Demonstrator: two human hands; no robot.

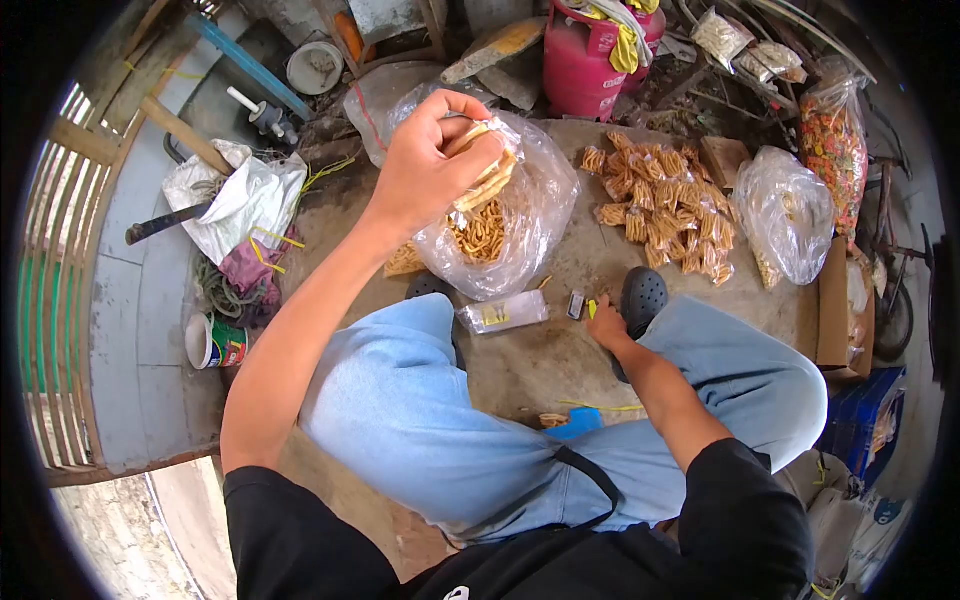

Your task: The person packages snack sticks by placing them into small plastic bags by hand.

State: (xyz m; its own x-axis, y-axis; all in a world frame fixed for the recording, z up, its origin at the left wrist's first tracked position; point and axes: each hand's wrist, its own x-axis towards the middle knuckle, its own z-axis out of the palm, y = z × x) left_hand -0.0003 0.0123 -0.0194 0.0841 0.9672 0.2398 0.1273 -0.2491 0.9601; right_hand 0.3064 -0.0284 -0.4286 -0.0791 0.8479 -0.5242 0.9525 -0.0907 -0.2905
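My left hand (440, 150) is raised above a large open plastic bag (545, 205) and grips a small clear packet of snack sticks (490, 180) by its top. Loose brown snack sticks (478, 232) lie inside the large bag. Down on the floor, between my feet, my right hand (607, 325) has its fingers on a small yellow-green object (592, 308), possibly a lighter. Beside it lies a small grey and dark block (576, 305). A stack of clear plastic sleeves (505, 312) rests just left of these.
Many filled snack packets (670, 205) are heaped at the right. Behind stand pink gas cylinders (585, 60). A clear bag (787, 215) and a cardboard box (835, 310) are farther right. A white sack (235, 200) and a paint tub (215, 342) sit at the left.
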